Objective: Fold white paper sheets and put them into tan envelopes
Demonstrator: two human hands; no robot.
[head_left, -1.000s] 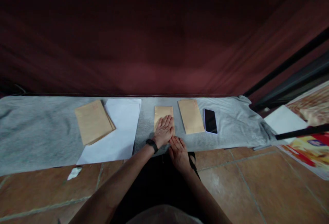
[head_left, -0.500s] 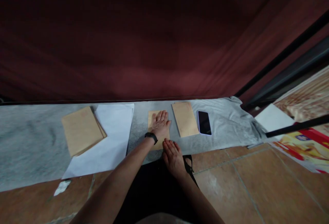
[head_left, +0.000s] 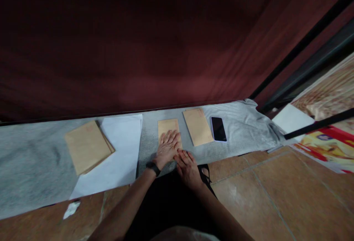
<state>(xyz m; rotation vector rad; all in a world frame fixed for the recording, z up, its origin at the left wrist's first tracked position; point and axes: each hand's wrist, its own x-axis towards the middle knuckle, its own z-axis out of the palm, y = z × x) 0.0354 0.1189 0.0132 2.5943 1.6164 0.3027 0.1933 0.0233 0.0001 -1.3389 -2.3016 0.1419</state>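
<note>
one kraft envelope, flat on your cloth-covered table, between white sheets and more envelopes. your left hand, open palm-down on it, has slid nearer you, likely shifting pressure off its far end; your right hand, fingers extended, rests at its near corner.

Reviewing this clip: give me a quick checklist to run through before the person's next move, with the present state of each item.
1. Middle envelope lying on the grey cloth: ok.
2. Left hand on that envelope: ok, spread flat across it.
3. Right hand steadying the near right corner: cannot tell; the fingers are there, but pressure doesn't show.
4. Phone clear of both hands: ok, beyond the right-hand envelopes.
5. Left-hand envelopes squared up: not ok, edges fanned, overlapping the white sheets.
6. Middle envelope sealed: cannot tell.
</note>
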